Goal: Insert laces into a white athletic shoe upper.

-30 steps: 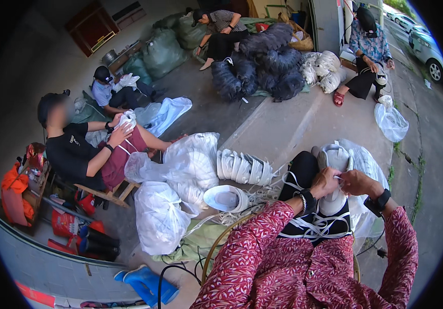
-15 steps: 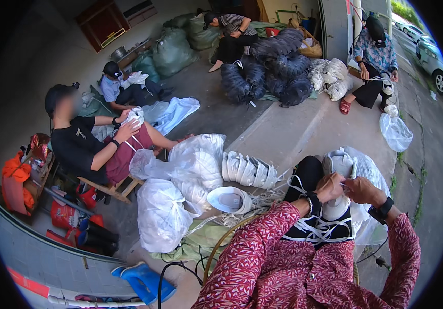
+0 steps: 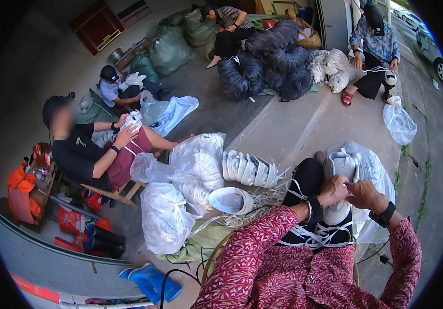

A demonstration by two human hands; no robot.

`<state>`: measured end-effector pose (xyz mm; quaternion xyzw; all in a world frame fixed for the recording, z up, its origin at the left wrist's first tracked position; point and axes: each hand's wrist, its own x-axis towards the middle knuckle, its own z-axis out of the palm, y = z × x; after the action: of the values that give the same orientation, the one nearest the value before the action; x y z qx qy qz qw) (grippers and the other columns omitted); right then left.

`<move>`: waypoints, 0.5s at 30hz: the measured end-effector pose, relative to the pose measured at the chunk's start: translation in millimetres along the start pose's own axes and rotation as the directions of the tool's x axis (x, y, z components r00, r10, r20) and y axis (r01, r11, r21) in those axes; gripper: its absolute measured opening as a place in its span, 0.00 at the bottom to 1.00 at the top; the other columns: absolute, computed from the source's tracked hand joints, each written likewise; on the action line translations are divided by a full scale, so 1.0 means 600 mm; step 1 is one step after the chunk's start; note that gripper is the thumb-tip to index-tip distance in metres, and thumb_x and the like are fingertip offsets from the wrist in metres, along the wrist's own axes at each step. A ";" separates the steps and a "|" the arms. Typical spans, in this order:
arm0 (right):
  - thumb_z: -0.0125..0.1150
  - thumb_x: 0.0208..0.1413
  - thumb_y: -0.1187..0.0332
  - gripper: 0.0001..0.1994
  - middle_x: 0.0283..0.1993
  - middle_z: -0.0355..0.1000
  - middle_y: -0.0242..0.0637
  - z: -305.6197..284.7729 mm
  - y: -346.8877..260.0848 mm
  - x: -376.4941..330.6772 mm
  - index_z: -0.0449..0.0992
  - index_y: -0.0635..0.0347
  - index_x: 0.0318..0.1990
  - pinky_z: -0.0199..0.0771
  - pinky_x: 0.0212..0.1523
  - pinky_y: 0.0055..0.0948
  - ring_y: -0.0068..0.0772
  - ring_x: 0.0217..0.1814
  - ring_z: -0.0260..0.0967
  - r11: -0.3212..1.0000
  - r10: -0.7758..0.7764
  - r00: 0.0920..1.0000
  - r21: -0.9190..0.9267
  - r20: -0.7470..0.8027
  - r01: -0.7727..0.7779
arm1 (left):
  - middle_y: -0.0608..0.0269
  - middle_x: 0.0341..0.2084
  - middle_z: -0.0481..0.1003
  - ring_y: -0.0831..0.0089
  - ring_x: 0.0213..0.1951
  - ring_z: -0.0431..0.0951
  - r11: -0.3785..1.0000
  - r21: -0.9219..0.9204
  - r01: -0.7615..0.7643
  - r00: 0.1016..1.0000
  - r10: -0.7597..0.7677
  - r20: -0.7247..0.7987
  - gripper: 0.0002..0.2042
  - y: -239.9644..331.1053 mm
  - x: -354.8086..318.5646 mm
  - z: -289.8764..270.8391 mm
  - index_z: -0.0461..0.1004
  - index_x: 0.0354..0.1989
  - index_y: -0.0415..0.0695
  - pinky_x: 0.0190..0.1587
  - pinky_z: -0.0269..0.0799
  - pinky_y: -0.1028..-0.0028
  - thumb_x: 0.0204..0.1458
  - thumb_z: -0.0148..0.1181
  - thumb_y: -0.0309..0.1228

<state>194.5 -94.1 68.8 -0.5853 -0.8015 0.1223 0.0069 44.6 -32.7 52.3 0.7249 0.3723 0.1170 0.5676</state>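
A white shoe upper (image 3: pixel 342 164) rests on my lap, its toe pointing away from me. Over its middle, my left hand (image 3: pixel 333 190) and my right hand (image 3: pixel 364 195) meet with their fingers bent and pinched close together. Whatever lies between the fingertips is too small and covered to make out. Loose white laces (image 3: pixel 318 236) spread across my dark-clad thighs below the shoe. To the left of my knee, more white laces (image 3: pixel 265 203) lie in a tangle beside a single white upper (image 3: pixel 230 200).
Nested white uppers (image 3: pixel 249 170) and stuffed plastic bags (image 3: pixel 163 219) stand left; another clear bag (image 3: pixel 373 172) lies right. Black bundles (image 3: pixel 283 62) are piled ahead. Several co-workers sit around, the nearest (image 3: pixel 85 149) at left. Blue boots (image 3: pixel 152 283) and a black cable (image 3: pixel 172 275) lie lower left.
The view has shifted slightly. My hands stay together over the shoe and have turned a little, with the fingers still pinched. At the far right, a co-worker's hand has moved outward.
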 end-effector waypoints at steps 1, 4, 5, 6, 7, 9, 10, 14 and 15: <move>0.62 0.43 0.65 0.18 0.24 0.72 0.47 0.000 -0.002 0.002 0.70 0.64 0.41 0.71 0.29 0.40 0.49 0.27 0.72 0.998 0.035 0.999 -0.048 0.034 -0.034 | 0.48 0.18 0.75 0.63 0.17 0.76 1.000 0.000 0.005 1.000 -0.005 0.003 0.12 -0.005 0.007 0.004 0.77 0.36 0.37 0.19 0.70 0.67 0.44 0.50 0.23; 0.62 0.44 0.64 0.15 0.24 0.73 0.46 -0.015 -0.005 0.013 0.72 0.64 0.38 0.72 0.31 0.40 0.48 0.29 0.73 0.996 0.043 0.991 -0.080 0.126 -0.033 | 0.53 0.14 0.72 0.71 0.10 0.70 0.997 -0.077 -0.018 1.000 0.016 -0.021 0.12 -0.015 0.017 0.000 0.76 0.35 0.35 0.11 0.63 0.70 0.43 0.48 0.21; 0.62 0.44 0.63 0.14 0.24 0.73 0.45 -0.019 -0.001 0.012 0.73 0.63 0.36 0.72 0.31 0.40 0.48 0.29 0.73 0.998 0.032 0.982 -0.063 0.186 -0.021 | 0.51 0.15 0.73 0.66 0.13 0.73 0.999 -0.043 -0.018 0.999 0.020 0.035 0.11 -0.009 0.015 -0.006 0.76 0.35 0.35 0.15 0.66 0.68 0.43 0.49 0.22; 0.62 0.44 0.63 0.14 0.24 0.73 0.45 -0.016 0.006 0.012 0.73 0.63 0.36 0.72 0.31 0.40 0.48 0.29 0.73 0.998 0.034 0.981 -0.061 0.188 -0.023 | 0.49 0.17 0.74 0.62 0.16 0.76 1.000 -0.009 -0.021 0.996 0.022 0.091 0.11 -0.005 0.016 -0.009 0.76 0.34 0.36 0.19 0.70 0.66 0.43 0.51 0.23; 0.62 0.44 0.63 0.14 0.24 0.73 0.45 -0.010 0.014 0.011 0.73 0.63 0.34 0.72 0.31 0.40 0.48 0.29 0.73 1.000 0.002 0.983 -0.010 0.183 0.000 | 0.49 0.17 0.74 0.62 0.16 0.76 1.000 -0.010 -0.019 0.995 0.020 0.094 0.11 -0.016 0.025 -0.003 0.76 0.34 0.36 0.19 0.70 0.66 0.43 0.51 0.23; 0.62 0.44 0.62 0.13 0.24 0.73 0.44 -0.005 0.017 0.014 0.73 0.63 0.33 0.72 0.31 0.40 0.47 0.30 0.73 0.999 -0.038 0.984 0.042 0.176 0.031 | 0.44 0.23 0.76 0.54 0.26 0.79 0.898 0.281 -0.340 0.936 0.353 0.006 0.10 -0.036 0.034 0.001 0.77 0.33 0.37 0.29 0.73 0.62 0.43 0.56 0.27; 0.62 0.44 0.63 0.13 0.23 0.73 0.44 -0.007 0.015 0.015 0.73 0.63 0.32 0.72 0.30 0.40 0.48 0.29 0.73 0.999 -0.035 0.986 0.033 0.166 0.030 | 0.44 0.23 0.76 0.54 0.26 0.79 0.899 0.281 -0.338 0.937 0.350 0.005 0.10 -0.044 0.040 0.002 0.77 0.33 0.37 0.29 0.73 0.62 0.43 0.56 0.27; 0.63 0.44 0.63 0.12 0.20 0.71 0.45 0.003 0.021 0.008 0.72 0.62 0.31 0.71 0.28 0.41 0.48 0.25 0.72 0.997 -0.054 0.997 0.064 0.063 0.050 | 0.42 0.28 0.76 0.50 0.34 0.78 0.832 0.500 -0.239 0.971 0.217 0.102 0.09 -0.010 0.033 -0.022 0.78 0.30 0.39 0.37 0.73 0.59 0.41 0.60 0.30; 0.63 0.44 0.63 0.12 0.20 0.71 0.45 0.003 0.020 0.007 0.72 0.62 0.31 0.71 0.28 0.41 0.48 0.25 0.72 0.997 -0.052 0.997 0.062 0.062 0.048 | 0.43 0.27 0.76 0.50 0.33 0.78 0.802 0.544 -0.246 0.969 0.206 0.134 0.09 -0.006 0.035 -0.025 0.78 0.30 0.39 0.36 0.74 0.59 0.40 0.60 0.30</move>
<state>204.0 -87.2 64.0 -0.5605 -0.8116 0.1648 0.0023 48.7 -7.0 48.5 0.9013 0.2814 0.0452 0.3261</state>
